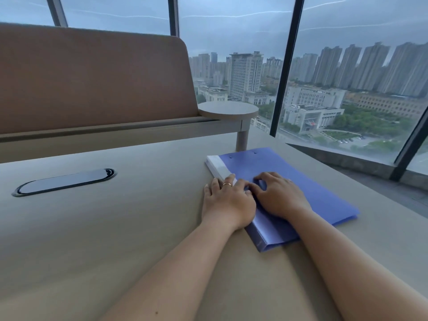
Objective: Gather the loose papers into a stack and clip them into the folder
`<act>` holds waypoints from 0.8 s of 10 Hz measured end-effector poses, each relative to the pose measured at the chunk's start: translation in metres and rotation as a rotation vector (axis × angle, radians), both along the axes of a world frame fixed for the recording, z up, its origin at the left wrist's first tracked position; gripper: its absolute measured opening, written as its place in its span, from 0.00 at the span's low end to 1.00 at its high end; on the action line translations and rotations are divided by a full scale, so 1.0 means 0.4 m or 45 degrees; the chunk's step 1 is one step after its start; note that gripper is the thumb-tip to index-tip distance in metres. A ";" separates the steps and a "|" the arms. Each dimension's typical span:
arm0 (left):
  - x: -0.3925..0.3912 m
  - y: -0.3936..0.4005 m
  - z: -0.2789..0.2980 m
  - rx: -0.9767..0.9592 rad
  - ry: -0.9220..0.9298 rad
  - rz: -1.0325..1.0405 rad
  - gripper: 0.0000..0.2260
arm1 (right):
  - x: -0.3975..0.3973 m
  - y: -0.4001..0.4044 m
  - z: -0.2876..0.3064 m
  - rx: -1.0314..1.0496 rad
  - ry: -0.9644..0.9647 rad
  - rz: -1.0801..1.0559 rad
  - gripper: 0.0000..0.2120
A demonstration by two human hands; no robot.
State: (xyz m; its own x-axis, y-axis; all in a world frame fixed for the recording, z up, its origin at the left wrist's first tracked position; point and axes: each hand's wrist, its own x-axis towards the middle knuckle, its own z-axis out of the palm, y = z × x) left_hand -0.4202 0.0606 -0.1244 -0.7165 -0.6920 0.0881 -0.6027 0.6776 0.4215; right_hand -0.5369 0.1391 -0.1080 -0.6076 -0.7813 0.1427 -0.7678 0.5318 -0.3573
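At the table's (115, 228) three o'clock, your left hand (225, 201) lies flat and right hand (276, 196) presses curled fingertips on the closed folder (289, 181): light, slick, floppy; grip its spine.

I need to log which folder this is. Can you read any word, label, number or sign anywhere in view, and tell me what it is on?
None can be read.
Blue folder: no print visible on the cover.
White label strip on its spine: looks blank, or too blurred to tell.
Buildings outside the window: too small to read any signs.
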 end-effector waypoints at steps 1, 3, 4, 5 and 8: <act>-0.031 -0.022 -0.005 -0.044 0.011 0.028 0.21 | -0.038 -0.027 -0.003 -0.002 0.011 0.020 0.22; -0.064 -0.053 -0.015 -0.057 0.033 0.017 0.21 | -0.062 -0.048 -0.011 -0.002 0.012 0.019 0.21; -0.063 -0.052 -0.016 -0.046 0.031 0.014 0.21 | -0.064 -0.049 -0.014 0.002 0.022 0.016 0.21; -0.048 -0.048 -0.009 0.008 0.113 0.024 0.23 | -0.061 -0.048 -0.014 0.013 0.017 0.020 0.20; 0.203 0.034 0.016 0.351 0.773 0.218 0.12 | 0.161 -0.018 0.021 -0.532 0.431 0.054 0.15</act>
